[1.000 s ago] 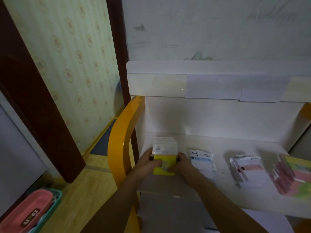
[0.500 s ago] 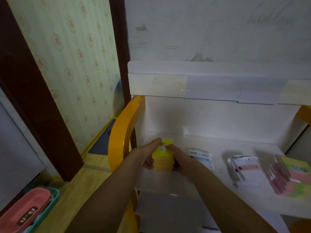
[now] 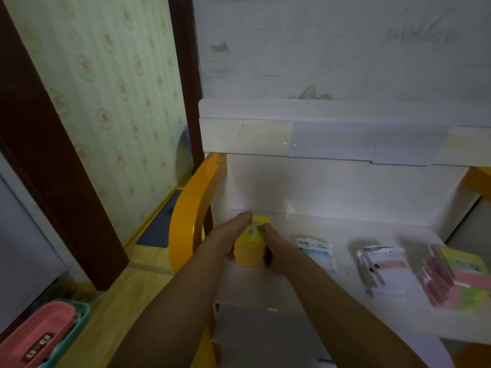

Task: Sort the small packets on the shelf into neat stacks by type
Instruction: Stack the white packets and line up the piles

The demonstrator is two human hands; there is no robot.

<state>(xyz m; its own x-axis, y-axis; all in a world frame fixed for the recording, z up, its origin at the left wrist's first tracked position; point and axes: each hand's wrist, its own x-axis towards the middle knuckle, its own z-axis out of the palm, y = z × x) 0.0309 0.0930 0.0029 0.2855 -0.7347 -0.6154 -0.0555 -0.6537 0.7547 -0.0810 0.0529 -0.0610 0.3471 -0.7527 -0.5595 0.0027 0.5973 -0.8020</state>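
Observation:
A stack of yellow packets [image 3: 251, 247] lies flat at the left end of the white shelf [image 3: 345, 314]. My left hand [image 3: 231, 235] presses its left side and my right hand [image 3: 276, 248] holds its right side, fingers reaching over the top. To the right lie a small pile of white-and-blue packets [image 3: 316, 251], a looser pile of white-and-pink packets [image 3: 385, 269], and a fanned stack of pink-and-green packets [image 3: 459, 277] near the right edge.
The shelf has an orange curved side frame [image 3: 191, 205] on the left and a white back panel [image 3: 345, 187]. A lower shelf level [image 3: 265, 338] shows below my arms. A teal basket with a pink item [image 3: 45, 338] sits on the wooden floor at lower left.
The yellow stack was upright between my hands near the shelf's front; now it lies flat, further back on the shelf, with both hands squaring its sides.

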